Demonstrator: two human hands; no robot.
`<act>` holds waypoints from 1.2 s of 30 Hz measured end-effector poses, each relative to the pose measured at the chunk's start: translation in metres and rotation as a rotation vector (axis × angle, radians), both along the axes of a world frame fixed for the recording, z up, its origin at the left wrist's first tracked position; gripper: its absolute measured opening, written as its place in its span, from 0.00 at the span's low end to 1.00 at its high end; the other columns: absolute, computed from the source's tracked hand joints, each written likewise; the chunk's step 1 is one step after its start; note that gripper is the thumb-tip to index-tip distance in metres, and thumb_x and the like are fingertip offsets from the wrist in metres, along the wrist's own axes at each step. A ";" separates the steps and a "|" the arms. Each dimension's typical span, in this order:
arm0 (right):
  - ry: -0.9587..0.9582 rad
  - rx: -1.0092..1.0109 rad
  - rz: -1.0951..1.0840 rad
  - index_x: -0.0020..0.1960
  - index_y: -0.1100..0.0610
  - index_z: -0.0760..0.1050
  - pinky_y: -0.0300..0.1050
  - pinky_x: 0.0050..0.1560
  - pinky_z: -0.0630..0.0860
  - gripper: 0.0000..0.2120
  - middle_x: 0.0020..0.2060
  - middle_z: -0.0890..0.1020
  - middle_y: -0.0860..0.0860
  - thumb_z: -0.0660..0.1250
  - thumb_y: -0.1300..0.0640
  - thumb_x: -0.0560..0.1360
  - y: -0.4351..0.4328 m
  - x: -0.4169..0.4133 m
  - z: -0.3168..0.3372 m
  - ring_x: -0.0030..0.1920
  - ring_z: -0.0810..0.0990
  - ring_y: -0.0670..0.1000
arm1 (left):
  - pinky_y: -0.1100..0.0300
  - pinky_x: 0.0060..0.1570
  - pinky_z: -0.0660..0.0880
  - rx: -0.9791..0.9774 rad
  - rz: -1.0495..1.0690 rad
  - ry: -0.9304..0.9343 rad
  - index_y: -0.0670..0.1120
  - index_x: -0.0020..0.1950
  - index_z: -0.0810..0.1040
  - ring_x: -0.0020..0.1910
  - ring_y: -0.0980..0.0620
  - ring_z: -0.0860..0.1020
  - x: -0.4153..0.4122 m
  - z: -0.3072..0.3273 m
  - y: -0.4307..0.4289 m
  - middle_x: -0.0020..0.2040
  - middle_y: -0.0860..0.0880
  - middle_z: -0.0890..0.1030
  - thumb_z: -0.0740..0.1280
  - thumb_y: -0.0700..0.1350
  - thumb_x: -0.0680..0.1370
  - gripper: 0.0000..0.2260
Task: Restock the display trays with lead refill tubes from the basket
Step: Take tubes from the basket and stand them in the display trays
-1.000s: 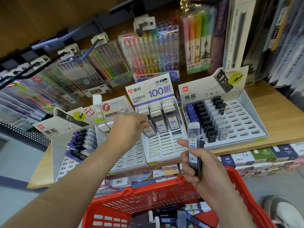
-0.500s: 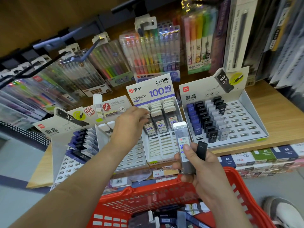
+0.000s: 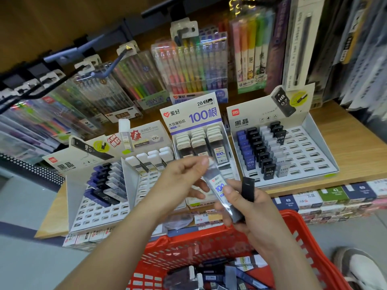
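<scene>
Your right hand (image 3: 251, 212), at centre-right of the frame above the red basket (image 3: 188, 245), has its grip clamped on two things at once. One is a clear lead refill tube (image 3: 218, 186) with a blue "100" label, tilted so its top points to the upper left. The other is a short black tube (image 3: 248, 189), upright just beside it. Your left hand (image 3: 180, 185) enters from the lower left and its fingertips meet the clear tube's upper end. Motion blur is heavy there, but that grip looks closed in a pinch on the tube. The clear tube sits in front of the lower part of the centre display tray (image 3: 182, 122), headed "100根". More loose tubes (image 3: 219, 275) lie in the basket at the bottom of the frame. The tray stands on a wooden shelf (image 3: 356, 143).
</scene>
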State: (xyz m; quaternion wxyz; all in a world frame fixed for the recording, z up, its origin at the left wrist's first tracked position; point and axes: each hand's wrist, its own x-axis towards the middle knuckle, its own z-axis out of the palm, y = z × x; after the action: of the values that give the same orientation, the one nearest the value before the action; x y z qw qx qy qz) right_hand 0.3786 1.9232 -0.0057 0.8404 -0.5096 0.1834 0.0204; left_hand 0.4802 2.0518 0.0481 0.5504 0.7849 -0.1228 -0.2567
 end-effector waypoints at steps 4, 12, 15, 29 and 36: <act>-0.008 -0.059 -0.008 0.52 0.54 0.81 0.38 0.27 0.69 0.17 0.32 0.84 0.55 0.69 0.45 0.68 0.001 0.000 0.004 0.24 0.74 0.46 | 0.64 0.35 0.78 -0.017 0.115 -0.007 0.44 0.47 0.82 0.36 0.52 0.80 -0.007 -0.003 0.008 0.38 0.46 0.83 0.69 0.41 0.75 0.04; 0.125 -0.253 -0.205 0.50 0.52 0.76 0.40 0.33 0.63 0.06 0.36 0.74 0.52 0.62 0.52 0.81 -0.007 0.005 -0.021 0.30 0.67 0.46 | 0.62 0.40 0.77 0.154 0.345 -0.505 0.52 0.42 0.84 0.37 0.54 0.82 0.023 0.014 0.018 0.36 0.53 0.84 0.75 0.43 0.70 0.05; 0.119 -0.316 -0.202 0.51 0.47 0.74 0.43 0.32 0.65 0.09 0.35 0.70 0.52 0.59 0.59 0.80 -0.008 0.006 -0.028 0.31 0.66 0.48 | 0.66 0.41 0.73 0.245 0.290 -0.664 0.56 0.40 0.81 0.35 0.64 0.78 0.030 0.010 0.010 0.35 0.61 0.81 0.75 0.44 0.71 0.06; 0.069 -0.391 -0.141 0.52 0.45 0.74 0.47 0.49 0.74 0.15 0.44 0.78 0.50 0.56 0.64 0.81 -0.002 0.007 -0.025 0.46 0.78 0.48 | 0.62 0.45 0.74 0.474 -0.046 -0.940 0.46 0.49 0.84 0.42 0.56 0.80 0.039 -0.015 -0.001 0.41 0.50 0.85 0.71 0.43 0.74 0.05; 0.101 -0.421 -0.139 0.51 0.57 0.76 0.55 0.49 0.76 0.09 0.43 0.78 0.56 0.57 0.61 0.82 -0.001 0.009 -0.026 0.42 0.75 0.51 | 0.62 0.47 0.70 0.539 -0.093 -1.062 0.44 0.60 0.81 0.46 0.47 0.76 0.047 -0.024 -0.012 0.48 0.45 0.78 0.67 0.37 0.77 0.12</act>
State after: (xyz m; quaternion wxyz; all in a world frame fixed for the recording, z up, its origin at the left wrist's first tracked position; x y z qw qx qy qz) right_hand 0.3873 1.9227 -0.0320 0.7047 -0.6581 0.2602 -0.0507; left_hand 0.5270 2.0400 0.0243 0.1834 0.9116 -0.3460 0.1251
